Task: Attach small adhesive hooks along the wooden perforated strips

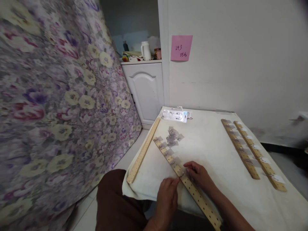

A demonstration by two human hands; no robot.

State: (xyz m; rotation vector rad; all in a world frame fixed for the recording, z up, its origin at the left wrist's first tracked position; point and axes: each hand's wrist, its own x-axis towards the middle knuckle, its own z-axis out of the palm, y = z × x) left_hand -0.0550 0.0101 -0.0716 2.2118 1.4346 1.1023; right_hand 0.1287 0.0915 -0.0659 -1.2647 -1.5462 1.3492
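A long wooden strip with drilled holes lies slantwise across the cloth-covered table, its near end by the table edge. Several small metal pieces with clear plastic tags sit along its far half. My left hand is closed, its fingertips pinching the strip's left edge near the middle. Just across the strip, my right hand has bent fingers at a clear plastic tag beside a small metal piece; the exact grip is blurred. A loose pile of similar tagged metal pieces lies beyond the strip.
Another drilled strip runs along the table's left edge. Two strips with tagged pieces lie at the right. Clear packaging rests at the back. A floral curtain hangs left; a white cabinet stands behind.
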